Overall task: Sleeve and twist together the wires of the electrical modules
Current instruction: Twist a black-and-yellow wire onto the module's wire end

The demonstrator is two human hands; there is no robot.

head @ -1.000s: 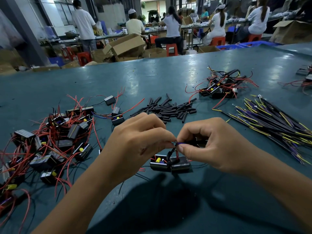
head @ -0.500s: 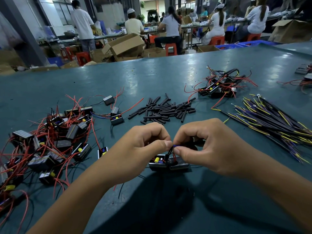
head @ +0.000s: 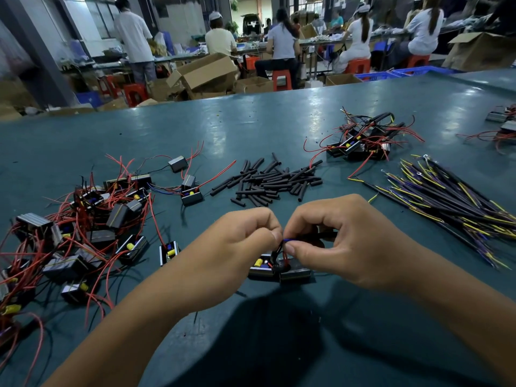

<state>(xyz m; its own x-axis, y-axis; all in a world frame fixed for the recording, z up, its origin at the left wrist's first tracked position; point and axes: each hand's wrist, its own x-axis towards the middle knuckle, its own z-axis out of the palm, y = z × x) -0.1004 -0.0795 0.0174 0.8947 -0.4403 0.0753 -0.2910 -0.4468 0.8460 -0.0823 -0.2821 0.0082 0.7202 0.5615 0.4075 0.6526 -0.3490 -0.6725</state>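
Low centre of the frame: left hand (head: pixel 234 247) and right hand (head: pixel 346 241) curled, thumb tips meeting, pinching a blue wire (head: pixel 287 241) above two modules (head: pixel 279 269) lying side by side on the teal table (head: pixel 251 129). Beyond, mid-frame: loose black sleeves (head: pixel 273 181). Left: tangle of red-wired modules (head: pixel 83 227). Right: yellow-and-purple wire bundle (head: pixel 446 202). Upper right: smaller module heap (head: pixel 360 141).

Everything's spread out on the table (head: pixel 251 127)

2 modules (head: pixel 279 269) sit dead center under both hands, touching. Big module pile (head: pixel 81 230) off to the left, loose sleeves (head: pixel 270 181) just behind the hands, wire bundle (head: pixel 452 202) on the right, another module heap (head: pixel 363 141) behind that.
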